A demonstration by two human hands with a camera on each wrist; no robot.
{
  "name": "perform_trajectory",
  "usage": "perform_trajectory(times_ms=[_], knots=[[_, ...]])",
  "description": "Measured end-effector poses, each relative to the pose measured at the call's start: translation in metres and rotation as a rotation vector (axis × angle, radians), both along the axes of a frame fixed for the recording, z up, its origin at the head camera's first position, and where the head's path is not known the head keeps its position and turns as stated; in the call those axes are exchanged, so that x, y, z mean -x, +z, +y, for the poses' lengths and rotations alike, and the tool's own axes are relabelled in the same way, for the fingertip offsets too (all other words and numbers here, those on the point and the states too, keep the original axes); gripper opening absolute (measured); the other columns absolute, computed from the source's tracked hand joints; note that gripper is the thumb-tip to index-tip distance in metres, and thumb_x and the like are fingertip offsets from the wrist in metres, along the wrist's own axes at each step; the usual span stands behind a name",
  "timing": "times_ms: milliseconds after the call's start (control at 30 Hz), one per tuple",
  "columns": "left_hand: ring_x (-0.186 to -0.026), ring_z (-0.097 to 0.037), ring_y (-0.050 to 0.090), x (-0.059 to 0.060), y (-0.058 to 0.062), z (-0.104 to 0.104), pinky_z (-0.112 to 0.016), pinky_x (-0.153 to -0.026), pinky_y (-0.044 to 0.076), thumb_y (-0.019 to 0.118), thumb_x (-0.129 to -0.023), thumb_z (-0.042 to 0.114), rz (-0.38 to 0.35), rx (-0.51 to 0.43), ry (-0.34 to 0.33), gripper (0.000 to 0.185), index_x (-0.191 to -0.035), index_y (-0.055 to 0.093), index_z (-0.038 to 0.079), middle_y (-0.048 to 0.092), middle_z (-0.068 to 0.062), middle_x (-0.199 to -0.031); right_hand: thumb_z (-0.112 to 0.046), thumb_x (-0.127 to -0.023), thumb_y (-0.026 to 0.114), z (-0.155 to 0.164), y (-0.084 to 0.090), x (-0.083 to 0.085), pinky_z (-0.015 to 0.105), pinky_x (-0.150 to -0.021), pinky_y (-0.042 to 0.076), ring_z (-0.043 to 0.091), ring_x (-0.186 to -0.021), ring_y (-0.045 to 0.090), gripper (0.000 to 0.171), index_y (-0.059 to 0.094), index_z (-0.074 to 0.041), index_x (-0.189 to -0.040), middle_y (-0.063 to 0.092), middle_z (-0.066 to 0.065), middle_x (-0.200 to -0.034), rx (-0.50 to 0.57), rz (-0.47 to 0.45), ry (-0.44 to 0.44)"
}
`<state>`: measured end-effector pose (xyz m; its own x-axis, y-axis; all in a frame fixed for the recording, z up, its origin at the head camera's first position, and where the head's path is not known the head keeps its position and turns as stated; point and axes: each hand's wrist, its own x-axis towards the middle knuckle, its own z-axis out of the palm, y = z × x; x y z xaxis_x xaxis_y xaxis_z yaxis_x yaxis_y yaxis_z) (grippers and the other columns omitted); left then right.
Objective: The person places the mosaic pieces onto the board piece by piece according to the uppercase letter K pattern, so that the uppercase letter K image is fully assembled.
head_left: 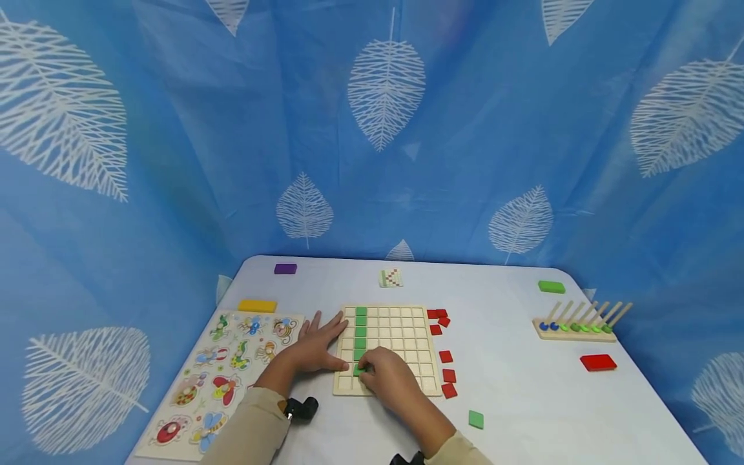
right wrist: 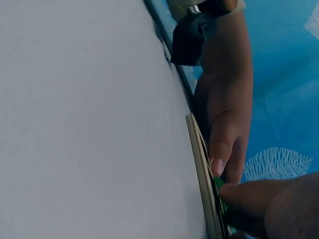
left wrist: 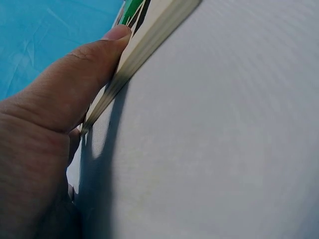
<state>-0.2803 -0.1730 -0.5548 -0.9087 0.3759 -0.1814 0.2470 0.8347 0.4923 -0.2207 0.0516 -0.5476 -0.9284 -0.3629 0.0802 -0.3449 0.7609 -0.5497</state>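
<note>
A wooden grid board (head_left: 401, 336) lies on the white table, with a column of green tiles (head_left: 360, 330) filling its second row of cells from the left. My left hand (head_left: 318, 343) rests flat with straight fingers on the board's left edge; in the left wrist view its thumb (left wrist: 75, 84) lies against the board's rim (left wrist: 149, 45). My right hand (head_left: 388, 376) is curled over the board's near left part and pinches a green tile (head_left: 358, 369) at the bottom of the column. In the right wrist view the fingertips (right wrist: 249, 195) sit on that tile (right wrist: 218, 186).
Several red tiles (head_left: 446, 365) lie right of the board, and one loose green tile (head_left: 476, 419) nearer me. An animal puzzle (head_left: 229, 374) lies left. A yellow block (head_left: 258, 305), purple block (head_left: 285, 268), card (head_left: 391, 278), green block (head_left: 551, 287), peg rack (head_left: 581, 323) and red block (head_left: 598, 362) lie around.
</note>
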Motion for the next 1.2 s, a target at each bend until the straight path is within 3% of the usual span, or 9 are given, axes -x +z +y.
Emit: perform_trajectory(times_ms=[200,367,467,567,667,833,967,1200], knots=[[-0.162,-0.043,-0.008,0.001,0.001,0.005,-0.065,-0.128,-0.006,0.085,-0.079,0.06,-0.001,0.019,0.002,0.107,-0.166,0.034,0.024,0.015,0.002,-0.177,-0.016,-0.087,0.084,-0.006,-0.005,0.0,0.026,-0.067,0.048,0.006,-0.075,0.051,0.007,0.081,-0.021,-0.092,0.058,-0.01,-0.085,-0.027,0.035,-0.072],[-0.162,-0.043,-0.007,-0.001,0.001,0.005,-0.065,-0.128,-0.006,0.086,-0.078,0.059,0.011,0.004,0.01,0.107,-0.165,0.035,0.022,0.016,0.001,-0.177,-0.02,-0.089,0.081,0.003,-0.002,0.001,0.026,-0.068,0.049,0.005,-0.078,0.052,0.009,0.082,-0.02,-0.098,0.062,-0.01,-0.089,0.035,-0.003,-0.025],[-0.162,-0.042,-0.008,-0.003,-0.001,0.006,-0.064,-0.128,-0.006,0.085,-0.078,0.06,-0.002,-0.013,0.01,0.108,-0.166,0.034,0.023,0.016,0.001,-0.177,-0.024,-0.09,0.08,0.031,0.003,-0.003,0.026,-0.073,0.05,0.006,-0.083,0.053,0.019,0.081,-0.02,-0.108,0.064,-0.009,-0.098,0.088,-0.046,0.032],[-0.162,-0.041,-0.01,-0.005,-0.002,0.007,-0.064,-0.128,-0.007,0.085,-0.078,0.061,-0.012,-0.02,0.013,0.109,-0.166,0.033,0.024,0.015,0.002,-0.177,-0.027,-0.089,0.081,0.075,0.008,-0.008,0.026,-0.073,0.049,0.009,-0.085,0.054,0.026,0.077,-0.021,-0.114,0.064,-0.007,-0.103,0.116,-0.081,0.031],[-0.162,-0.042,-0.009,-0.005,0.0,0.006,-0.064,-0.128,-0.008,0.086,-0.077,0.06,-0.001,-0.024,0.022,0.109,-0.166,0.033,0.024,0.016,0.003,-0.177,-0.031,-0.084,0.087,0.121,0.017,-0.015,0.028,-0.079,0.051,0.011,-0.089,0.054,0.033,0.073,-0.024,-0.113,0.061,-0.006,-0.104,0.046,-0.15,-0.037],[-0.162,-0.043,-0.009,-0.005,0.004,0.003,-0.064,-0.128,-0.008,0.087,-0.076,0.06,0.001,-0.023,0.031,0.11,-0.166,0.033,0.024,0.016,0.002,-0.177,-0.035,-0.072,0.097,0.178,0.02,-0.027,0.042,-0.093,0.053,0.015,-0.097,0.053,0.048,0.067,-0.027,-0.108,0.059,-0.005,-0.107,-0.122,-0.316,-0.162],[-0.162,-0.043,-0.009,-0.004,0.0,0.003,-0.064,-0.128,-0.008,0.087,-0.076,0.061,0.002,-0.014,0.033,0.111,-0.166,0.033,0.023,0.016,0.001,-0.177,-0.032,-0.07,0.097,0.199,0.011,-0.038,0.041,-0.089,0.052,0.016,-0.095,0.052,0.046,0.065,-0.024,-0.101,0.057,-0.003,-0.103,-0.134,-0.367,-0.174],[-0.162,-0.044,-0.009,-0.006,-0.005,0.006,-0.064,-0.128,-0.007,0.087,-0.076,0.06,0.011,-0.027,0.03,0.11,-0.166,0.034,0.022,0.017,0.001,-0.177,-0.027,-0.078,0.092,0.21,-0.003,-0.045,0.032,-0.078,0.047,0.016,-0.089,0.05,0.031,0.065,-0.024,-0.09,0.055,-0.003,-0.096,-0.081,-0.317,-0.159]])
